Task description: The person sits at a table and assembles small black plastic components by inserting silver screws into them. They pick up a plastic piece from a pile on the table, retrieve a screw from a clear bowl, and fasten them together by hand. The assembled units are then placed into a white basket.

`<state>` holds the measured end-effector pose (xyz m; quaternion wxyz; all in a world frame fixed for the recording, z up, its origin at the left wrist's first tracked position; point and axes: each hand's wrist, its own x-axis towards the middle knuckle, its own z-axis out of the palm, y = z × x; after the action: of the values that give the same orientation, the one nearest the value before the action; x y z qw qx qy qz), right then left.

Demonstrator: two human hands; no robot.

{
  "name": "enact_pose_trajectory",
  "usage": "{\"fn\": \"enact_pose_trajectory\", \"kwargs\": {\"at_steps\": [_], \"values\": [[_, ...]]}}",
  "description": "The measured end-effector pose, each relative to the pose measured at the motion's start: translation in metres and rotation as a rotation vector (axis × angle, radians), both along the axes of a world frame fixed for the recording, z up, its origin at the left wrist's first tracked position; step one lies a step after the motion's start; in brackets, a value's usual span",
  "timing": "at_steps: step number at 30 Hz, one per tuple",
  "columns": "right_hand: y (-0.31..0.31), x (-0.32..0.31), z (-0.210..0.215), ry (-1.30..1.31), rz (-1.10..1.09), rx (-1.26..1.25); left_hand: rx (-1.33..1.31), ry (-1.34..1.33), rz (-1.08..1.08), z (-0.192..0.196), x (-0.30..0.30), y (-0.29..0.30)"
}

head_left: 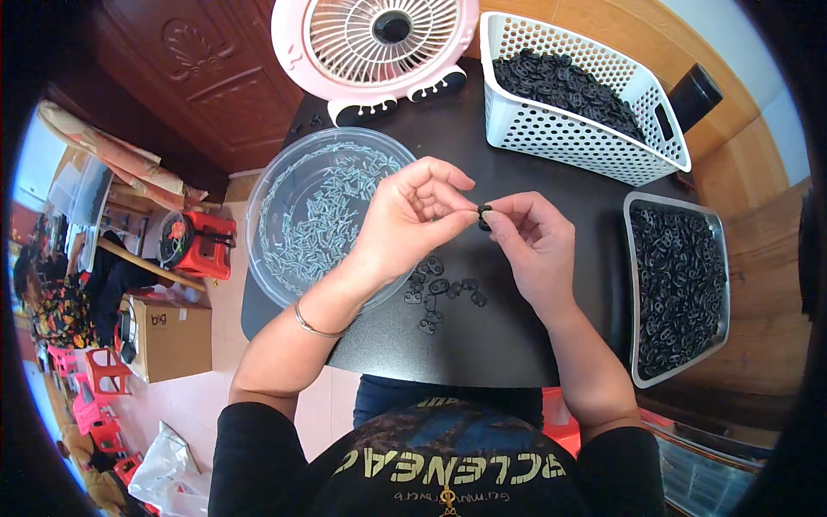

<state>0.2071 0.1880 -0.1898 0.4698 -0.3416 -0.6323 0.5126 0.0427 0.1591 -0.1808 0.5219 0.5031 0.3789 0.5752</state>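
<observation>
Over the middle of the dark table, my two hands meet at a small black plastic part [484, 214]. My right hand [538, 246] pinches it between thumb and forefinger. From the other side, my left hand [405, 215] grips it at the thumb tip, its forefinger raised away from the part. Whether a screw sits in the part is too small to make out. Below my hands lies a loose group of flat black parts with holes [439, 285]. A round clear tub [258, 233] beside my left forearm holds many small silvery pieces that look like screws.
A white perforated basket [551, 142] of black parts stands at the back right. At the right edge is a metal tray [636, 345] full of similar parts. A pink fan [293, 34] stands at the back. Another person [60, 293] sits far left near a cardboard box [177, 340].
</observation>
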Motion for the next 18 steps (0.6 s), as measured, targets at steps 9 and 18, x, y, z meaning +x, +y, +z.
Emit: {"fn": "enact_pose_trajectory", "kwargs": {"at_steps": [9,18], "values": [[0.002,0.001,0.002,0.118,0.069,-0.157,-0.004,0.015,0.032,0.011,0.005,-0.002],[0.002,0.002,0.003,0.135,0.046,-0.149,-0.175,0.108,-0.082,0.004,-0.004,0.002]]}}
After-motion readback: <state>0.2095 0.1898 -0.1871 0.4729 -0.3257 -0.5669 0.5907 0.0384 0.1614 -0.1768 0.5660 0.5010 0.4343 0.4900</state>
